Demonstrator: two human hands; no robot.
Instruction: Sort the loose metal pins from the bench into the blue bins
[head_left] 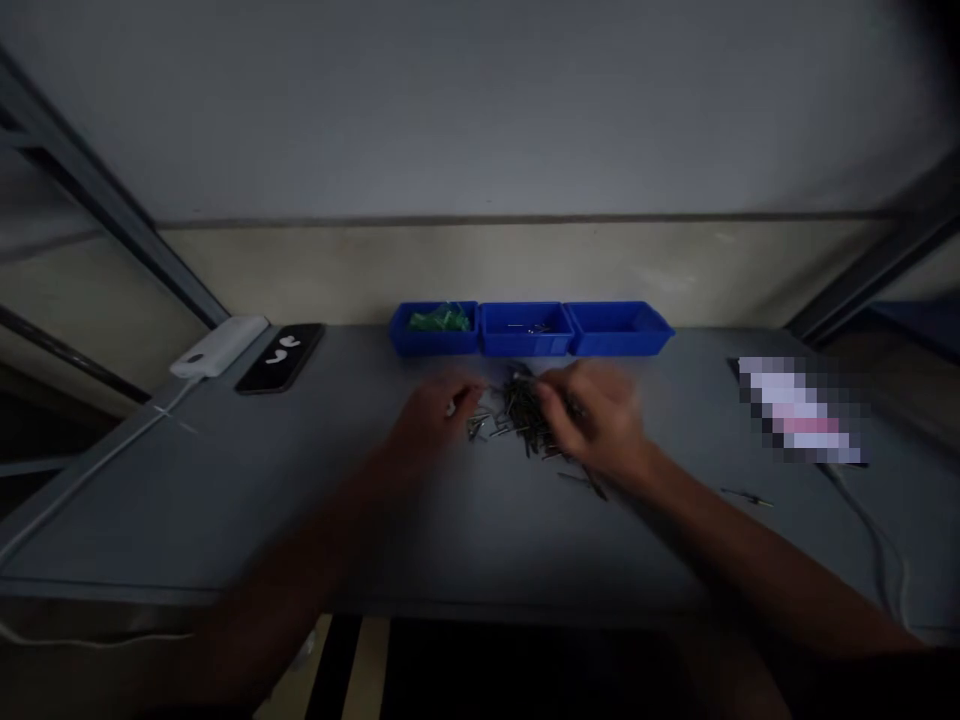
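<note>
lying between the left hand [433,408] and right hand [600,408], the metal pile [526,412] is sitting nearer the right, blur leaving both grips impossible to tell.

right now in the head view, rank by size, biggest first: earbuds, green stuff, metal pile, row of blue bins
1. Row of blue bins
2. Metal pile, partly hidden by the right hand
3. Green stuff
4. Earbuds
</note>
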